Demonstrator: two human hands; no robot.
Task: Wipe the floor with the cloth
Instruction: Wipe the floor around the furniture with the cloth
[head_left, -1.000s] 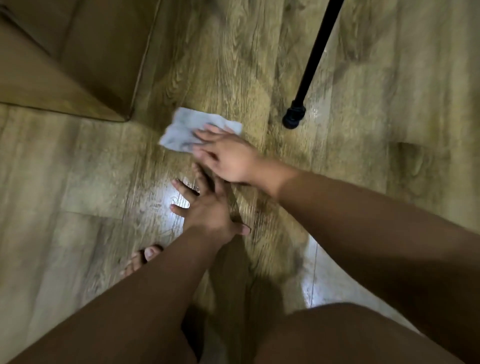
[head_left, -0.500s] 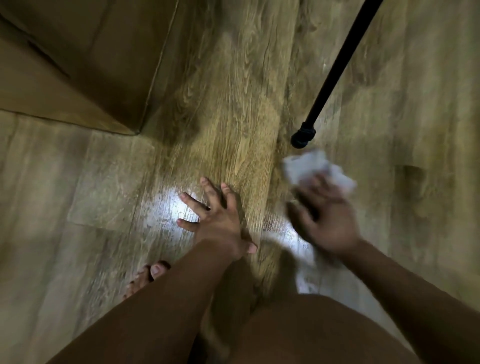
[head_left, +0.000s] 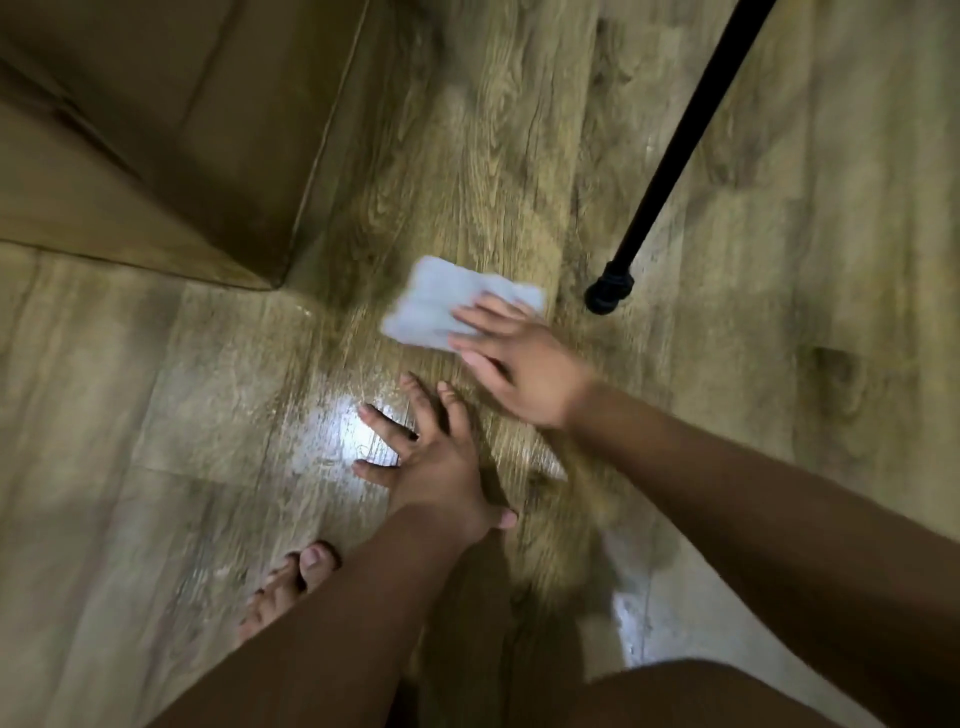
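The left grip lies flat on the floor, fingers spread and holding nothing. Just beyond it, the right grip presses straight fingers on the cloth. The cloth lies ahead-left of that palm, long axis crosswise, between box and black leg.

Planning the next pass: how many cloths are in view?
1. The pale cloth lies flat on the floor under fingers of the right hand, between the cardboard box corner and the black pole. The arms could hide another.
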